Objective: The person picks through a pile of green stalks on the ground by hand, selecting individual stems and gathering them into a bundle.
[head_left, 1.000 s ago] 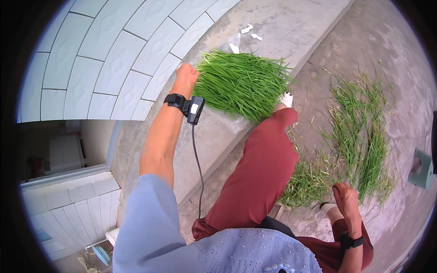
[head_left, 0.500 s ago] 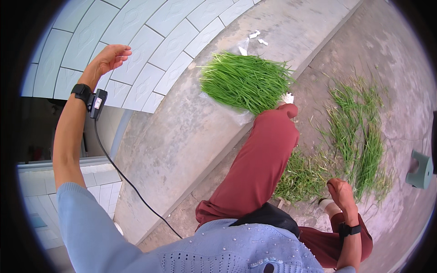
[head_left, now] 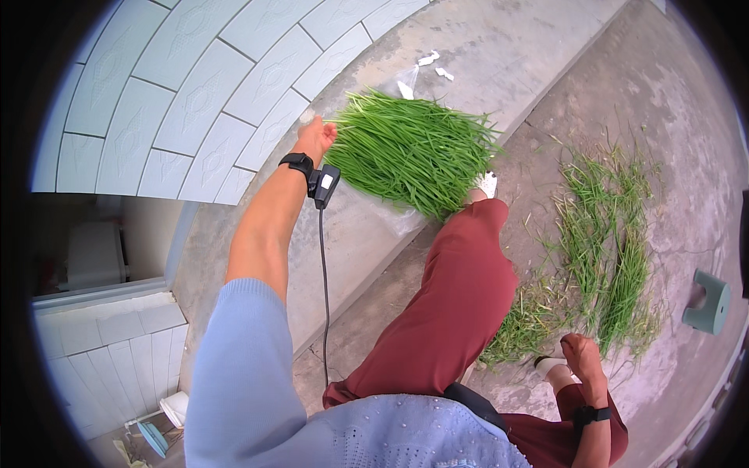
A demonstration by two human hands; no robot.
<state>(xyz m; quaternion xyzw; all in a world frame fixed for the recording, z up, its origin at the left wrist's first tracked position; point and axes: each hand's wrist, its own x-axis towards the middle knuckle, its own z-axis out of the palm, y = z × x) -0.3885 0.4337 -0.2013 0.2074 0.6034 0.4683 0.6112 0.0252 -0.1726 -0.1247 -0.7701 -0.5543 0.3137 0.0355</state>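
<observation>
A thick heap of long green chives lies on a clear plastic sheet on the concrete ledge. At the heap's left edge, my left hand has its fingers drawn together against the pale stem ends. How many stems it grips is too small to see. My right hand is closed in a fist by my right knee, close to loose chives strewn on the ground. Its curled fingers hide whatever they may hold. Both wrists carry black straps, and a small device with a cable hangs at the left one.
The ledge drops to a rough concrete floor, where withered trimmings lie between my legs. A grey-green stool stands at the right. White scraps lie behind the heap. A tiled wall borders the ledge at the left.
My left hand has come down from over the tiles, moving right to the chive heap's edge, and its fingers have closed there. My right hand stays nearly in place, closed.
</observation>
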